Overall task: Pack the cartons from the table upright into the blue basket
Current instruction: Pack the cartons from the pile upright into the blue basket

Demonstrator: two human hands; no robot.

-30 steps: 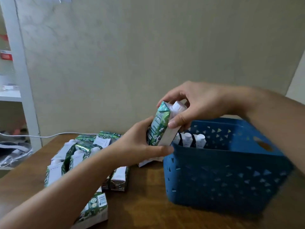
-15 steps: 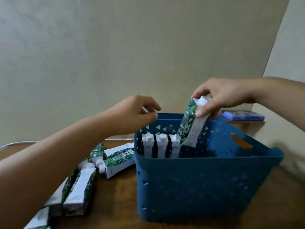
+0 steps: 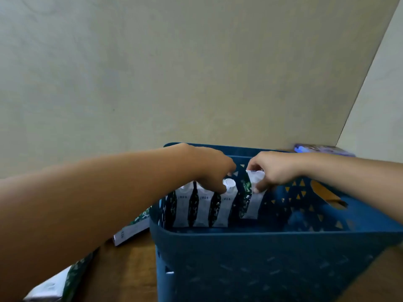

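At frame centre, the right hand (image 3: 275, 171) pinches a carton (image 3: 250, 200) into the blue basket (image 3: 261, 253) while the left hand (image 3: 210, 171) fingers steady the standing row (image 3: 197, 205), apparently preventing toppling.

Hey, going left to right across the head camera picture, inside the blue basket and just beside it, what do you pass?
Green-and-white carton lying on the wooden table → three upright cartons standing in a row in the blue plastic basket → left hand → carton being lowered → right hand → blue flat object.
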